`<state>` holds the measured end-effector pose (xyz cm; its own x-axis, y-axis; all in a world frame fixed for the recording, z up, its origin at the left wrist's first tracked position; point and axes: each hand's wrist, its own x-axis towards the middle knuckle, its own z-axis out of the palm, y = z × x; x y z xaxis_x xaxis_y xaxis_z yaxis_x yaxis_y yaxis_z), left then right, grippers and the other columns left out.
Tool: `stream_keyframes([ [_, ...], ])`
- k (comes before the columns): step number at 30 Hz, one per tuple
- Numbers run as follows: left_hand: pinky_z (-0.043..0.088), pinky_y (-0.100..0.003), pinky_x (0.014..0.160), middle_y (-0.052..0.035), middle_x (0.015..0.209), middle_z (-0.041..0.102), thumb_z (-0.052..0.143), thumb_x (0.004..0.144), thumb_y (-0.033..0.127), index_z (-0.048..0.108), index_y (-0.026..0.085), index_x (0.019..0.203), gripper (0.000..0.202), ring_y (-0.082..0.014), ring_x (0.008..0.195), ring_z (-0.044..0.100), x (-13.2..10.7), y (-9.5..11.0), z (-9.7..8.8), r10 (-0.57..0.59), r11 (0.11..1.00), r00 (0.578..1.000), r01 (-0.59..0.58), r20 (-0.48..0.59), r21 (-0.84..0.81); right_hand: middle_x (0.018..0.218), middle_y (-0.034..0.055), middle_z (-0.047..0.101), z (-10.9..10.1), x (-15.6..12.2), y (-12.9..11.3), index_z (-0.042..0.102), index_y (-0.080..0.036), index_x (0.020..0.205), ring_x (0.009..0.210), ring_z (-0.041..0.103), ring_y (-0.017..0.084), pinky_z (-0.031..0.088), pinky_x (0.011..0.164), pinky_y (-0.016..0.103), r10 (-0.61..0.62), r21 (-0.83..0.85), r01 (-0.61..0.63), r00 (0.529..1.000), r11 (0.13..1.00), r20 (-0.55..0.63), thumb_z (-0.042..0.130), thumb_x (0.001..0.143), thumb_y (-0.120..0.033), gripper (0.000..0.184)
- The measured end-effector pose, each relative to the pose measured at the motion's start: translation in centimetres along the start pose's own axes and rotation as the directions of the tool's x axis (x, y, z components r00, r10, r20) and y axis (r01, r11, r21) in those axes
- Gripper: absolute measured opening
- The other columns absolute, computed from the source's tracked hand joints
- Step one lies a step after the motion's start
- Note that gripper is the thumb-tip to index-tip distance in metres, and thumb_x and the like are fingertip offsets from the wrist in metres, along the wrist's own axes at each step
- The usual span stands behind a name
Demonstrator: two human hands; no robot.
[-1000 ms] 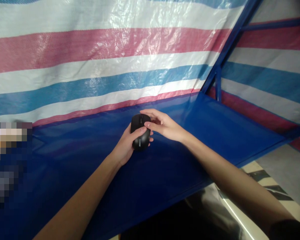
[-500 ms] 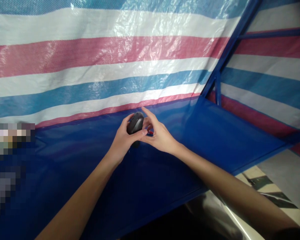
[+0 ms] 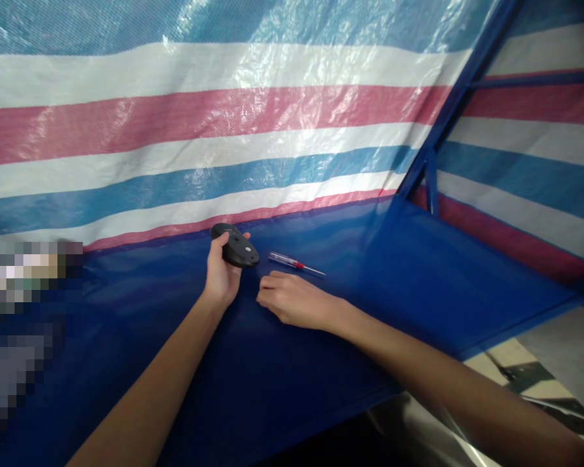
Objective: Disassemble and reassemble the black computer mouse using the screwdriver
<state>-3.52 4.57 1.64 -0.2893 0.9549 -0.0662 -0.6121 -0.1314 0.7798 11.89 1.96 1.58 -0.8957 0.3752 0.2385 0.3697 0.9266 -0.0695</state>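
My left hand (image 3: 220,275) grips a black computer mouse (image 3: 235,246), held up on its side just above the blue table sheet (image 3: 282,370). My right hand (image 3: 292,299) rests on the sheet to the right of the mouse, fingers curled under with nothing visible in them. A small screwdriver (image 3: 296,263) with a clear handle, a red collar and a thin metal shaft lies on the sheet just beyond my right hand, apart from both hands.
A striped red, white and blue tarp (image 3: 199,136) hangs as a wall behind the table. A blue metal frame post (image 3: 431,188) stands at the back right corner. A blurred patch (image 3: 19,305) covers the far left. Floor shows below the table's right edge.
My right hand has come off the mouse and dropped to the sheet. My left hand has turned the mouse and shifted it left. The screwdriver, earlier hidden behind the hands, now lies in plain view.
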Motion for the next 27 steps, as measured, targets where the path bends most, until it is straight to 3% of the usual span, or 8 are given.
stream_keyframes([
  [6, 0.052, -0.023, 0.058, -0.0076, 0.087, 0.07, 0.059, 0.075, 0.033, 0.06, 0.015, 0.098, 0.029, -0.0148, 0.069, 0.064, -0.16, -0.16, -0.19, -0.023, 0.998, 0.999, 0.02, 0.036, 0.062, 0.089, 0.0063, 0.064, -0.49, -0.45, -0.11, 0.066, -0.013, 0.094, 0.082, 0.053, 0.018, 0.041, 0.074, 0.029, 0.013, 0.022, -0.013, 1.0, 1.0, -0.007, 0.046, 0.092, -0.018, 0.02],
  [10, 0.053, -0.024, 0.061, -0.0075, 0.089, 0.07, 0.06, 0.074, 0.034, 0.062, 0.015, 0.096, 0.028, -0.0152, 0.071, 0.064, -0.26, -0.33, -0.16, -0.049, 0.996, 0.997, 0.044, 0.062, 0.072, 0.085, 0.0045, 0.064, -0.45, -0.4, -0.14, 0.065, -0.015, 0.084, 0.079, 0.053, 0.017, 0.04, 0.071, 0.028, 0.023, 0.039, -0.023, 1.0, 0.999, 0.006, 0.046, 0.092, -0.017, 0.02],
  [16, 0.053, -0.028, 0.069, -0.0063, 0.093, 0.069, 0.066, 0.067, 0.021, 0.06, 0.013, 0.097, 0.031, -0.0176, 0.081, 0.065, -0.56, -0.87, -0.02, -0.116, 0.988, 0.98, 0.098, 0.161, 0.118, 0.081, 0.0065, 0.062, 0.03, -0.1, -0.18, 0.061, -0.014, 0.081, 0.075, 0.053, 0.017, 0.039, 0.07, 0.03, -0.003, -0.081, 0.004, 1.0, 0.997, 0.009, 0.047, 0.089, -0.01, 0.017],
  [21, 0.052, -0.029, 0.071, -0.0051, 0.099, 0.068, 0.069, 0.065, 0.019, 0.058, 0.017, 0.103, 0.04, -0.0167, 0.082, 0.064, -0.82, -0.89, 0.05, -0.1, 0.991, 0.981, 0.083, 0.166, 0.107, 0.081, 0.0068, 0.062, -0.33, -0.24, 0.1, 0.061, -0.014, 0.079, 0.075, 0.054, 0.017, 0.04, 0.071, 0.029, 0.014, -0.031, -0.013, 1.0, 0.999, 0.025, 0.045, 0.09, -0.011, 0.02],
  [27, 0.053, -0.029, 0.071, -0.0048, 0.096, 0.066, 0.07, 0.066, 0.019, 0.058, 0.016, 0.095, 0.032, -0.0168, 0.085, 0.063, -0.9, -0.92, 0.11, -0.088, 0.991, 0.983, 0.07, 0.16, 0.112, 0.08, 0.0081, 0.062, -0.87, -0.74, 0.69, 0.063, -0.013, 0.077, 0.075, 0.056, 0.016, 0.042, 0.07, 0.028, 0.086, 0.049, -0.088, 0.995, 0.995, 0.043, 0.044, 0.09, -0.009, 0.023],
])
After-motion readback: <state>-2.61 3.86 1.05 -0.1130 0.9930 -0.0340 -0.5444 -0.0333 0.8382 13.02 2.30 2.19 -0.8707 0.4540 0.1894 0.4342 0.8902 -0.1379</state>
